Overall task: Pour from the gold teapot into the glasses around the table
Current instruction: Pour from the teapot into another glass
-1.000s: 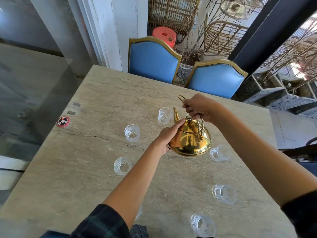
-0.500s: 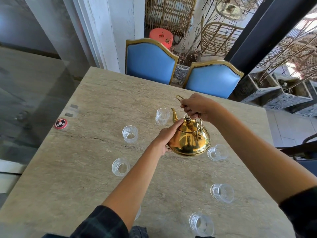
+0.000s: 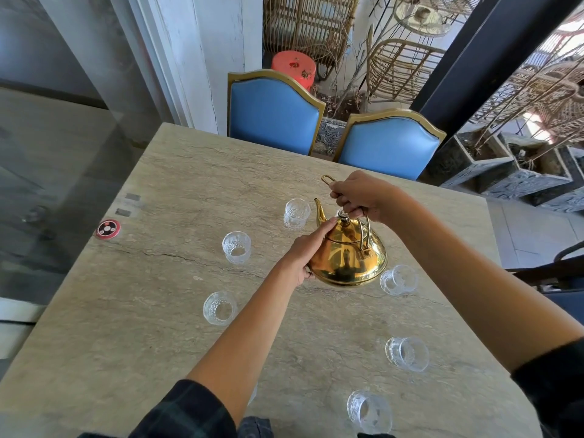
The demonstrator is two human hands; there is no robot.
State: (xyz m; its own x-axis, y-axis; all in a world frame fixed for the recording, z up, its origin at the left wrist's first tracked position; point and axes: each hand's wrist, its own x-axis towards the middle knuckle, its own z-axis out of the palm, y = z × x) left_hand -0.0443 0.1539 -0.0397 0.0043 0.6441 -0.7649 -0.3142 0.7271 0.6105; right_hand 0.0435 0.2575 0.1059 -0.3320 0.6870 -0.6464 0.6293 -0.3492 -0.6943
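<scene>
Gripping gold teapot [image 3: 347, 263] by its handle [image 3: 364, 230] with right hand [image 3: 360, 197], pressing left hand [image 3: 308, 248], fingers straight, against lid [image 3: 341, 232], spout near far glass [image 3: 296, 213].

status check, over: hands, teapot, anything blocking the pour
Right hand grips gold teapot by the handle. Left hand flat against its side. Spout beside far glass, no stream visible. Nothing blocking.

Glasses [image 3: 236, 251] ringing the gold teapot [image 3: 346, 263], right glass [image 3: 398, 279] just beside its base, open tabletop [image 3: 221, 172] beyond
</scene>
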